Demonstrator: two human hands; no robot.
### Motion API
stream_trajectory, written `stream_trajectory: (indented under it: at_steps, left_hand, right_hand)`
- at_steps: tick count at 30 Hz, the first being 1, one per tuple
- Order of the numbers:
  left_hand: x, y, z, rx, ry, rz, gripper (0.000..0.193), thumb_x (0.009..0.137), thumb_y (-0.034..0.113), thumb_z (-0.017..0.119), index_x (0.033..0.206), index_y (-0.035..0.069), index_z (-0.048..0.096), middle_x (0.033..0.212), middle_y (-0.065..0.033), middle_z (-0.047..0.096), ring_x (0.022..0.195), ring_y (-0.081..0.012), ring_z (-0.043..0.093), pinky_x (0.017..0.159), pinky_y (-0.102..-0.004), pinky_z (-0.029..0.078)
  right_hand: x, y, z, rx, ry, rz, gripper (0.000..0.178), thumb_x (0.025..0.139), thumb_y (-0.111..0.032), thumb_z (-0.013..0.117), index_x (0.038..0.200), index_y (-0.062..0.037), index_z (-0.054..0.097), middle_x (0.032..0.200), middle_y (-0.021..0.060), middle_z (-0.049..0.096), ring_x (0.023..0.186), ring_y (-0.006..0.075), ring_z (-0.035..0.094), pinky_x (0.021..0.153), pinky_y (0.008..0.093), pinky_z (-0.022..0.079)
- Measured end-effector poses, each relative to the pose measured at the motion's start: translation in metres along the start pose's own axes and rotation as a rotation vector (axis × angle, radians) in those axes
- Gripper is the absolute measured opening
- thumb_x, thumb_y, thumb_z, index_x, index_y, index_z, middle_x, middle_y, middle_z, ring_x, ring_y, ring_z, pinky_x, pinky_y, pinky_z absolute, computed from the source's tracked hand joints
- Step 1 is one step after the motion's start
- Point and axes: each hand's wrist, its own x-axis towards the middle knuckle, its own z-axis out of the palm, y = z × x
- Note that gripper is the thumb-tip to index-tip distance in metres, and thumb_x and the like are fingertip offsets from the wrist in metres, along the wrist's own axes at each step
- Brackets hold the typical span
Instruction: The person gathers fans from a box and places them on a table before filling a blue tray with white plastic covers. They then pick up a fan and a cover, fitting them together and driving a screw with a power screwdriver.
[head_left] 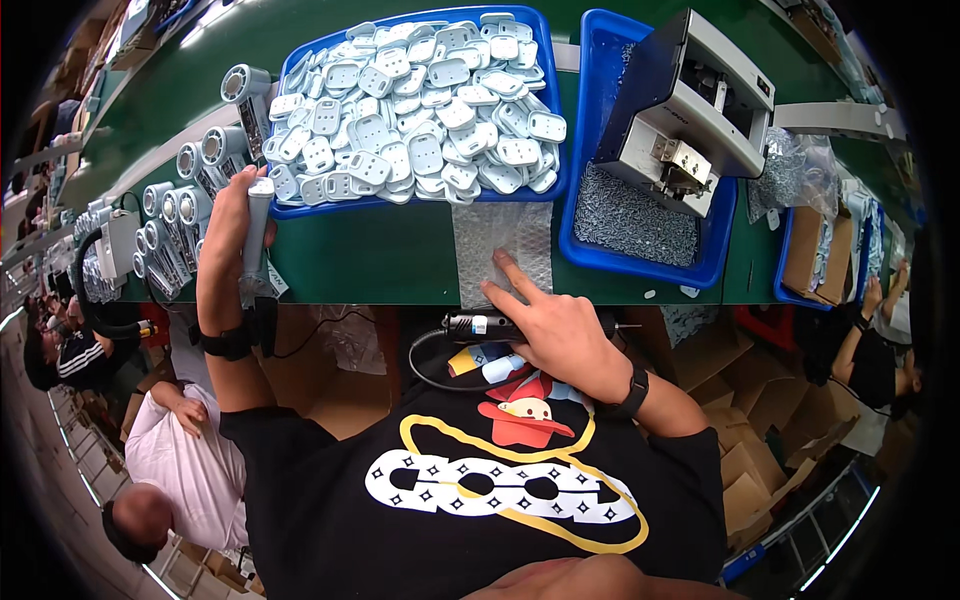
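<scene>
At the table's left side, my left hand [232, 215] is closed around a long grey handheld device [257, 225] with a white end, held upright. Beside it stand several grey handheld devices [222, 150] with round, fan-like heads. My right hand [560, 335] is over the table's near edge, wrapped round a black electric screwdriver [480, 326] lying sideways, its bit pointing right. The index and middle fingers stretch forward onto a strip of bubble wrap [490, 235]. Above my hands, a blue tray [556, 95] is heaped with pale, rounded plastic parts [410, 120] with holes.
Right of that tray, a screw feeder machine [690, 120] stands in a blue bin [722, 240] of loose screws [635, 220]. Farther right are a plastic bag [800, 170] and a blue crate [785, 280]. Cardboard boxes [740, 450] lie below right. A person [190, 450] sits at lower left.
</scene>
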Motion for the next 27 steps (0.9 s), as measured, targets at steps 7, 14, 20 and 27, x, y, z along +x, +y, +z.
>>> stream_trajectory:
  at_steps: [7, 14, 20, 27]
  left_hand:
    - [-0.001, 0.01, 0.001, 0.039, -0.017, -0.029, 0.068, 0.099, 0.047, 0.043, 0.143, -0.004, 0.048, 0.059, -0.0023, 0.052, 0.045, -0.014, 0.049, 0.044, -0.0259, 0.037]
    - [0.005, 0.015, 0.0, 0.034, -0.012, -0.08, 0.066, 0.099, 0.048, 0.043, 0.143, -0.003, 0.049, 0.058, -0.0026, 0.05, 0.045, -0.0145, 0.05, 0.043, -0.0271, 0.038]
    - [0.001, 0.011, 0.006, 0.012, 0.062, -0.11, 0.06, 0.1, 0.046, 0.043, 0.136, 0.0, 0.054, 0.062, -0.0024, 0.05, 0.046, -0.0155, 0.051, 0.045, -0.0286, 0.039]
    - [0.009, 0.014, 0.003, 0.062, 0.024, -0.157, 0.055, 0.1, 0.046, 0.043, 0.128, 0.001, 0.058, 0.061, -0.0023, 0.05, 0.045, -0.0149, 0.05, 0.044, -0.0279, 0.038]
  right_hand:
    - [0.023, 0.008, -0.005, 0.048, 0.131, 0.035, 0.07, 0.066, -0.014, 0.083, 0.13, -0.0143, 0.055, 0.151, 0.0095, 0.045, 0.079, 0.0317, 0.071, 0.062, 0.0383, 0.058]
    - [0.013, -0.01, -0.021, 0.088, 0.158, 0.135, 0.07, 0.068, -0.013, 0.083, 0.132, -0.0124, 0.054, 0.147, 0.0073, 0.05, 0.08, 0.0333, 0.071, 0.063, 0.0395, 0.057]
    - [0.003, 0.009, -0.021, 0.244, 0.258, 0.022, 0.071, 0.066, -0.008, 0.083, 0.131, -0.0084, 0.053, 0.137, 0.0154, 0.055, 0.078, 0.0307, 0.071, 0.063, 0.0375, 0.057]
    - [-0.012, -0.011, -0.054, 1.172, 0.912, -0.463, 0.044, 0.088, -0.006, 0.066, 0.122, -0.0114, 0.04, 0.089, 0.0109, 0.056, 0.063, 0.0187, 0.056, 0.064, 0.0346, 0.053]
